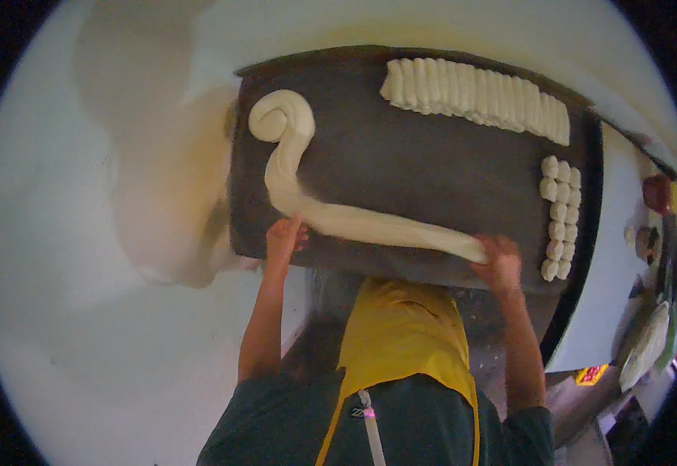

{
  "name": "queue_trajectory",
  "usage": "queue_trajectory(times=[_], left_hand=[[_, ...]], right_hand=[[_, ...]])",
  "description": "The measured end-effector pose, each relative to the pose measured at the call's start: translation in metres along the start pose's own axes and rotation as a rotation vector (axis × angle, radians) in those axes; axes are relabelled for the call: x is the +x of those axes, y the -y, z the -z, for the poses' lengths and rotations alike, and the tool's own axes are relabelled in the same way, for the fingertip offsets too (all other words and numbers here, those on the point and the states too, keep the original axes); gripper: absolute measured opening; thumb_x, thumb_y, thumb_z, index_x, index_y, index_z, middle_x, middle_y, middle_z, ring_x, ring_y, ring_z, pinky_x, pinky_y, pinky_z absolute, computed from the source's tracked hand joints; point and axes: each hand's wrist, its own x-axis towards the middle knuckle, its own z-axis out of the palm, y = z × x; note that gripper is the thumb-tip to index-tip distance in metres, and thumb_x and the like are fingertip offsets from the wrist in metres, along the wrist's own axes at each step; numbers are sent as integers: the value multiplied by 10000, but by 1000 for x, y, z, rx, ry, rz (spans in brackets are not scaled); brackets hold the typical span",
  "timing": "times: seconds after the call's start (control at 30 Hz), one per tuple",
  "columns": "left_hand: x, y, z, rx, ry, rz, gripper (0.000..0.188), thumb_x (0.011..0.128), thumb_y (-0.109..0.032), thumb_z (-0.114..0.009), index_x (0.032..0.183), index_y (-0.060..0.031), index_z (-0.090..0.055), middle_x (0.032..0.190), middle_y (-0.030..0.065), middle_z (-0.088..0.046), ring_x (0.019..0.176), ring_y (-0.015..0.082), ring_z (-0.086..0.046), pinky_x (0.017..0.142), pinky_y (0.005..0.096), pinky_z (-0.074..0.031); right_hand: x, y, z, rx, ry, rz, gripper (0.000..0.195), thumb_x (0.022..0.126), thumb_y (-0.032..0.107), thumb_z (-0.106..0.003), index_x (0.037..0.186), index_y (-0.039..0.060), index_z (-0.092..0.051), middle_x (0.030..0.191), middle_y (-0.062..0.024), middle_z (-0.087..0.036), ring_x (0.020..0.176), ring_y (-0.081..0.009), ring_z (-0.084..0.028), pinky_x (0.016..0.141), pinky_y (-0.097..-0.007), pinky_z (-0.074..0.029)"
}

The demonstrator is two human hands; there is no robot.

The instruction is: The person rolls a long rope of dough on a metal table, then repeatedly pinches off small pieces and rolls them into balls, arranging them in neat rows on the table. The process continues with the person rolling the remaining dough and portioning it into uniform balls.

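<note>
A long, thick rope of pale dough (373,224) lies on the dark work surface (414,169). Its far left end is coiled into a spiral, and from there it bends down and runs to the right. My right hand (500,263), slightly blurred, grips the rope's right end near the front edge. At the lower bend, my left hand (284,236) has its fingers curled and its thumb against the dough's edge. Whether those fingers hold the dough is unclear.
A row of many dough strips (472,96) lies side by side along the back right. Small dough pieces (558,218) stand in columns near the right edge. White wall (111,320) borders the left side; a pale counter (597,279) adjoins at right, with blurred items beyond.
</note>
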Motion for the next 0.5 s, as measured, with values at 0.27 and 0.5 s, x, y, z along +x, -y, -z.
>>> queue_trajectory(times=[0.27,0.5], left_hand=[[143,-119,-61,410,-48,-437,1016,770,-695,-849,1420,43,-592,1242,170,-715,1162,311,-673,1013,412,-521],[130,-137,-69,469,-367,-553,795,784,-479,-856,1376,1,-630,1254,197,-739,1171,369,-705,995,473,-542]], right_hand=[[-5,25,-14,38,-183,28,994,654,240,-963,1526,108,-505,1439,-190,-565,1361,-413,-518,1180,-541,-392],[102,181,-94,55,-184,92,926,662,296,-966,1475,146,-549,1349,-89,-627,1258,-314,-579,1098,-551,-438]])
